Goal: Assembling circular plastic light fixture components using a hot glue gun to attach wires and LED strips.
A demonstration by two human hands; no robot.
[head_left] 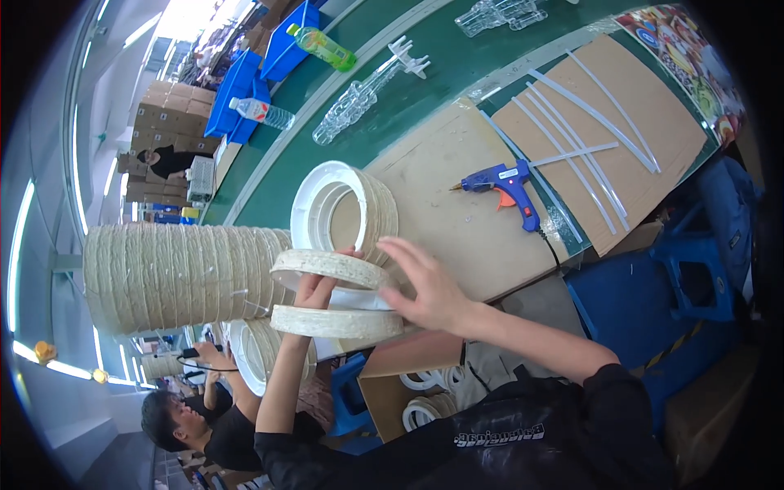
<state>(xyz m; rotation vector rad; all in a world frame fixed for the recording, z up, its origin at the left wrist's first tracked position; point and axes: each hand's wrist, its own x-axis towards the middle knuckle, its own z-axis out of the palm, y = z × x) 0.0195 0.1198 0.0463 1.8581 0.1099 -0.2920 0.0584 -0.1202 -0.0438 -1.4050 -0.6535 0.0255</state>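
My left hand (pixel 316 289) is closed on a cream ring (pixel 327 263) with a rough outer face and a white inside. Its fingertips show over the ring's far edge. Just nearer to me, a similar ring (pixel 336 323) stands on edge beside my left wrist; what supports it is hidden. My right hand (pixel 429 286) is beside the held ring's right side, fingers stretched and thumb apart. Whether it touches the ring I cannot tell. Behind the hands is a short stack of such rings (pixel 380 208), its white opening facing left. A long stack (pixel 175 273) lies to the left.
A blue glue gun (pixel 502 184) lies on the board, its cord trailing off the near edge. Clear glue sticks (pixel 572 155) lie on cardboard to the right. Beyond are clear plastic parts (pixel 351 110), bottles (pixel 322 49) and blue bins (pixel 237 98). A co-worker (pixel 204 425) is at the left.
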